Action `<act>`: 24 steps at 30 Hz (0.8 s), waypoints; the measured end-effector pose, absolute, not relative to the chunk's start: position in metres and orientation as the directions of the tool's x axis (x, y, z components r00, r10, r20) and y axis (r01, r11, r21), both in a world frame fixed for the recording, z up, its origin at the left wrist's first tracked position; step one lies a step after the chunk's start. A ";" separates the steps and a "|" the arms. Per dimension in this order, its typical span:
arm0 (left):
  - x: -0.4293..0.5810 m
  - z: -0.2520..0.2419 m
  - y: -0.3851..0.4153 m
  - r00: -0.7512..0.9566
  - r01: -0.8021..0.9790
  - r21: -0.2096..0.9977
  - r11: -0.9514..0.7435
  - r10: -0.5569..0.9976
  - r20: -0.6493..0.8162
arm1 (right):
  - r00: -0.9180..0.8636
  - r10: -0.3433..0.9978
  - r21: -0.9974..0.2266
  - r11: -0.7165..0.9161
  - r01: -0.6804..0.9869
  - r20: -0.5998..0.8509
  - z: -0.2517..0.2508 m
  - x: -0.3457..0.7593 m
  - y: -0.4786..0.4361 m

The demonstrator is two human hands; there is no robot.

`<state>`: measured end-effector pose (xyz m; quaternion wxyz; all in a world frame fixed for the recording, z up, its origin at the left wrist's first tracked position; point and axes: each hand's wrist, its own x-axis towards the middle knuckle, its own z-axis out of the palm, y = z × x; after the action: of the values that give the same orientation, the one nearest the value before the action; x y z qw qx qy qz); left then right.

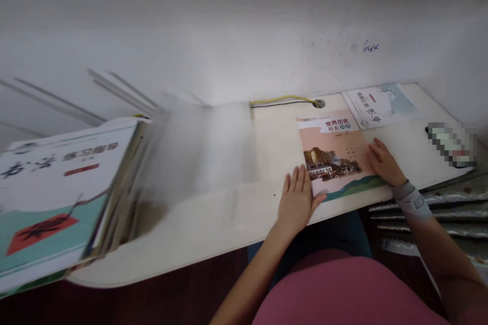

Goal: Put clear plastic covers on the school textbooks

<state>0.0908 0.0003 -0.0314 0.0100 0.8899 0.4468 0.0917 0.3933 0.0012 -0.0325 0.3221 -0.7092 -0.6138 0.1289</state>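
Note:
A pink history textbook (335, 155) with a picture of a building on its cover lies flat on the white desk (213, 218). My left hand (298, 200) rests open and flat on the desk at the book's lower left corner, thumb touching its edge. My right hand (383, 162) lies on the book's right side, fingers stretched over the cover. A grey band sits on my right wrist.
A tall stack of books (57, 198) stands at the desk's left end, with blurred pages beside it. A white and pale blue booklet (379, 104) lies by the wall at the back right. A yellow cable (284, 100) runs into a desk hole. A pixelated object (452, 143) sits far right.

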 end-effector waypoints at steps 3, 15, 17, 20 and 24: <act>0.092 -0.033 0.000 0.580 0.795 0.103 -0.598 0.799 0.159 | 0.203 0.955 -0.608 -0.029 0.794 0.218 -0.033 0.392 0.001; 0.083 -0.018 -0.001 0.458 0.464 0.778 -0.425 0.866 0.200 | -0.305 0.922 -0.719 0.377 0.584 0.236 0.021 0.331 -0.009; 0.082 -0.010 -0.001 0.438 0.229 0.949 -0.218 0.893 0.100 | -0.388 0.894 -0.559 0.445 0.700 0.225 0.020 0.301 -0.006; 0.082 -0.003 0.001 0.420 -0.014 0.995 0.095 0.904 -0.081 | -0.408 0.889 -0.369 0.457 0.810 0.206 0.017 0.267 -0.001; 0.072 0.000 0.003 0.285 -0.051 0.992 0.117 0.953 -0.098 | -0.490 0.835 -0.310 0.548 0.777 0.248 0.021 0.248 0.008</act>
<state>0.0715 0.0034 0.0003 0.6093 0.5210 0.4330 0.4122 0.2478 0.0081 0.0215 0.1873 -0.4688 -0.8596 0.0784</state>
